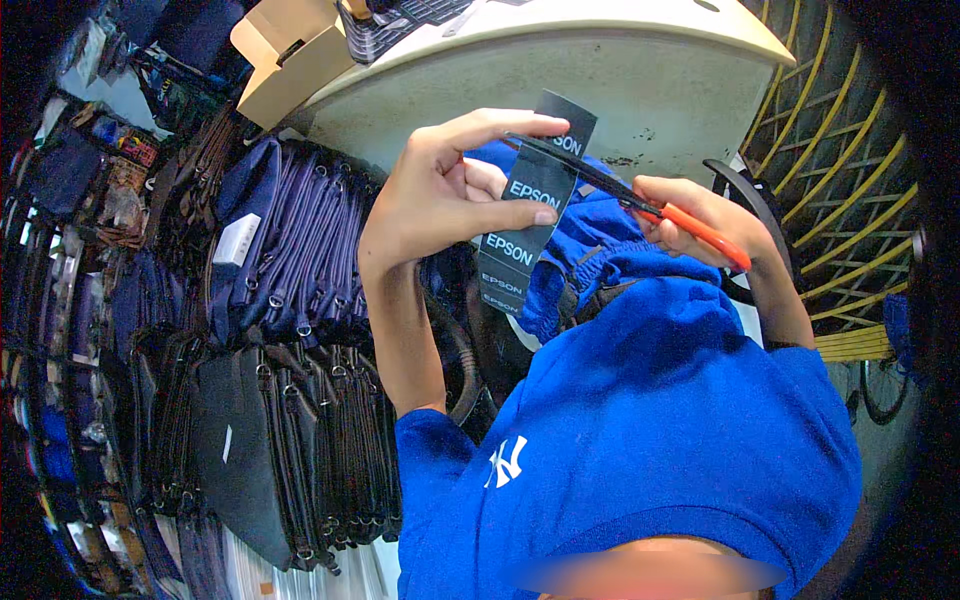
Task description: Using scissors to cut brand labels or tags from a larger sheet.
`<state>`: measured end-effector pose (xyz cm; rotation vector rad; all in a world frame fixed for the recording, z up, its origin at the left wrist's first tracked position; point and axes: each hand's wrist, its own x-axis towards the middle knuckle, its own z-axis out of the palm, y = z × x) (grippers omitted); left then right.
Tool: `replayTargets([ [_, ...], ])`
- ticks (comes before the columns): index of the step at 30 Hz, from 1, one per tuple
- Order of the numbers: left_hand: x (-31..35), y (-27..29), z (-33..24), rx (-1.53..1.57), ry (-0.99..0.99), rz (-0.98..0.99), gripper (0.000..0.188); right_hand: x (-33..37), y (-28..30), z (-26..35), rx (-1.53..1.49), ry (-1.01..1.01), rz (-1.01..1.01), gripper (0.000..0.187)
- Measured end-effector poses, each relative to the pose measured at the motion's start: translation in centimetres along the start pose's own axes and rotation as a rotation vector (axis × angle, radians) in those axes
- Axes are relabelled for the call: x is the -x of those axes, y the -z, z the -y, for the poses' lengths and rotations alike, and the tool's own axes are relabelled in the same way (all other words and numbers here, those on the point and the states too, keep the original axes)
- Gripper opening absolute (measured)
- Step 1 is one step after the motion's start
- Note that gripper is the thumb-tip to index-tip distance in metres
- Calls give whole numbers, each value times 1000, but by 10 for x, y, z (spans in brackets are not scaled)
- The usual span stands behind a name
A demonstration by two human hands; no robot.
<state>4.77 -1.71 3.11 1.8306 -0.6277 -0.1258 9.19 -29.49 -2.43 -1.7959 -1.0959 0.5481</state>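
My left hand (435, 190) pinches a black strip of printed labels (505, 268) with white lettering between thumb and fingers. The strip hangs at a slant, its lower part below my thumb and its top corner above my fingertips. In my right hand (690, 205) are scissors (702, 236) with orange handles and dark blades. The blades reach leftward across the strip between my left thumb and forefinger. Whether they have cut into it I cannot tell. Both hands are raised in front of my blue shirt.
A pale table (680, 85) with a curved edge stands ahead, with an open cardboard box (290, 70) at its left. Stacked dark blue bags (310, 225) and black bags (250, 440) fill the left side. A yellow-slatted rack or chair (850, 180) stands at right.
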Motion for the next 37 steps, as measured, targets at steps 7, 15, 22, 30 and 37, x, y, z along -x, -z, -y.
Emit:
replayTargets([
  [7,2,0,0,-29,-54,-20,61,-2,-3,-3,-29,0,-13,41],
  [15,2,0,-2,-26,-34,-19,62,-3,-4,-11,-149,-73,-40,60],
  [22,3,1,-2,-8,-15,-13,62,-3,-6,-1,-73,-47,-48,39],
  [30,3,5,-1,-1,-9,26,64,-4,-3,-10,38,-60,-57,44],
  [37,4,4,-3,-28,15,28,63,-3,-6,-11,75,-26,-74,38],
])
